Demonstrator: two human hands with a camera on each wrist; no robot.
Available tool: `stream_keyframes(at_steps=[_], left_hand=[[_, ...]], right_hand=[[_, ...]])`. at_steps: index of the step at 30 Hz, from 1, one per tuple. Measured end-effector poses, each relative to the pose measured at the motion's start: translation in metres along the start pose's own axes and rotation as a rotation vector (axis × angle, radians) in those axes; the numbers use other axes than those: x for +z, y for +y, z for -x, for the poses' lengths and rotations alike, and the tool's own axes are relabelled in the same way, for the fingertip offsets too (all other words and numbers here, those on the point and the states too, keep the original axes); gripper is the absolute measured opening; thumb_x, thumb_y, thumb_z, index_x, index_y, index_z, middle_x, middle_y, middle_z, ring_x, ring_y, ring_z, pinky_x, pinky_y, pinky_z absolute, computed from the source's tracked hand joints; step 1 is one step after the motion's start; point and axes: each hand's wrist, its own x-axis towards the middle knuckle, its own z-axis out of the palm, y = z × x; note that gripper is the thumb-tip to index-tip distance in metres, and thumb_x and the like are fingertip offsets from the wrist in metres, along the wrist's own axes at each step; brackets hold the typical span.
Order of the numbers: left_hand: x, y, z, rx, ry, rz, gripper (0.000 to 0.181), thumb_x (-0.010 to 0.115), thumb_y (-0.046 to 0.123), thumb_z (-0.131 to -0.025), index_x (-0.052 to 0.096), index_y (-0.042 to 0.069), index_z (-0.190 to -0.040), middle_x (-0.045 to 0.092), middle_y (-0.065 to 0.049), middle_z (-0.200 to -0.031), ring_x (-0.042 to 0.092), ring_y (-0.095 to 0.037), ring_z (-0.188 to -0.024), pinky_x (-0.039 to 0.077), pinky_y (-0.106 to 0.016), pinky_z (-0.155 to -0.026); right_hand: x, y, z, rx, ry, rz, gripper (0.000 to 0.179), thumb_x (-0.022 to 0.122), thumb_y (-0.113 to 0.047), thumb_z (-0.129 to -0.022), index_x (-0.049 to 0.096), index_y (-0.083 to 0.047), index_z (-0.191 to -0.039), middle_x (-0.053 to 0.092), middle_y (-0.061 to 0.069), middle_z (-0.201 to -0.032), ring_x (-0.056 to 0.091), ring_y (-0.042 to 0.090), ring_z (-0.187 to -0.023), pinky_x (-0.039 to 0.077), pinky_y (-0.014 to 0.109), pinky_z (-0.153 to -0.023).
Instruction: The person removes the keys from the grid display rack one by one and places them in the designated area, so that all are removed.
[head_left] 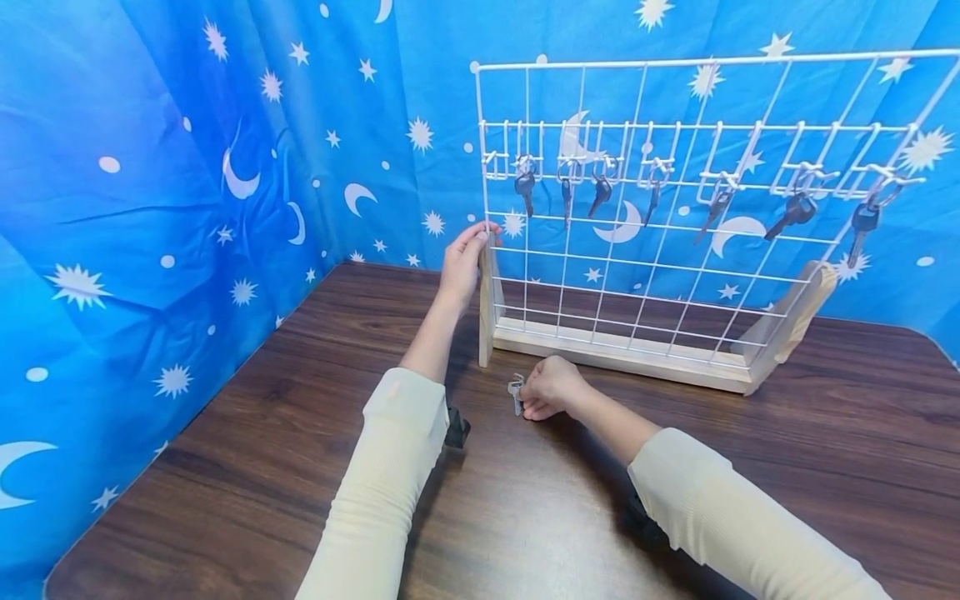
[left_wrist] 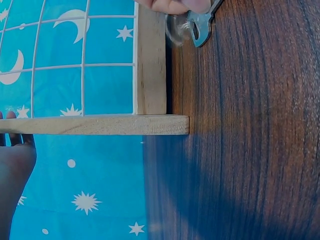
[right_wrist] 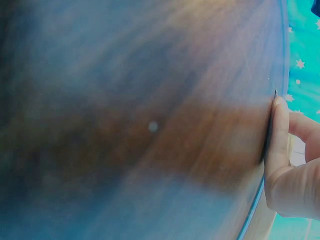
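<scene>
At the top of the left wooden upright (left_wrist: 90, 125) of a white wire grid rack (head_left: 592, 337), my left hand (head_left: 460, 265) grips the post, thumb in front and fingers around its edge. My right hand (head_left: 553, 388) pinches a silver key (head_left: 517, 398) with a metal ring, low over the table in front of the rack's wooden base. In the left wrist view, that key (left_wrist: 202, 27) hangs below the fingertips. The right wrist view shows the hand (right_wrist: 287, 165) at the edge, the key mostly hidden behind its fingers.
Several dark-headed keys, such as one key (head_left: 527, 185), hang by rings from white hooks along the grid's upper part. The leftmost hook (head_left: 495, 167) carries no key. A dark wood table (head_left: 300, 417) bears the rack, with a blue star-and-moon cloth (head_left: 187, 208) behind.
</scene>
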Motion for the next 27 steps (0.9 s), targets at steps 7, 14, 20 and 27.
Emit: stream_keyframes(at_steps=[7,14,20,27], left_hand=[[0.003,0.0,-0.001,0.007,0.024,-0.025,0.03,0.04,0.013,-0.098,0.059,-0.002,-0.115,0.061,-0.013,-0.116,0.059,-0.021,-0.103,0.045,-0.031,-0.087],[0.003,-0.001,0.0,0.031,0.046,-0.015,0.029,0.041,0.011,-0.097,0.059,-0.004,-0.114,0.061,-0.016,-0.114,0.059,-0.024,-0.102,0.047,-0.029,-0.084],[0.003,-0.001,0.0,0.028,0.034,-0.014,0.031,0.04,0.01,-0.098,0.057,-0.006,-0.117,0.06,-0.018,-0.115,0.059,-0.025,-0.103,0.045,-0.027,-0.088],[0.004,0.015,0.008,0.006,0.02,-0.001,0.031,0.039,0.007,-0.098,0.055,-0.011,-0.118,0.058,-0.022,-0.117,0.056,-0.031,-0.106,0.044,-0.029,-0.089]], right_hand=[[-0.002,0.001,-0.001,0.003,-0.008,-0.002,0.013,0.059,0.006,-0.08,0.05,0.001,-0.073,0.057,0.009,-0.052,0.057,0.011,-0.042,0.051,0.024,-0.046],[-0.011,-0.014,0.002,-0.126,0.117,0.191,0.014,0.066,-0.007,-0.081,0.056,0.0,-0.074,0.059,0.009,-0.055,0.056,0.012,-0.041,0.052,0.027,-0.046],[-0.026,-0.055,0.016,-0.388,0.39,0.318,0.016,0.067,-0.019,-0.083,0.063,-0.005,-0.079,0.063,0.006,-0.06,0.059,0.012,-0.046,0.05,0.028,-0.047],[-0.034,-0.099,0.034,-0.614,0.592,0.188,0.016,0.067,-0.019,-0.084,0.063,-0.005,-0.088,0.066,0.007,-0.066,0.064,0.021,-0.053,0.052,0.034,-0.06]])
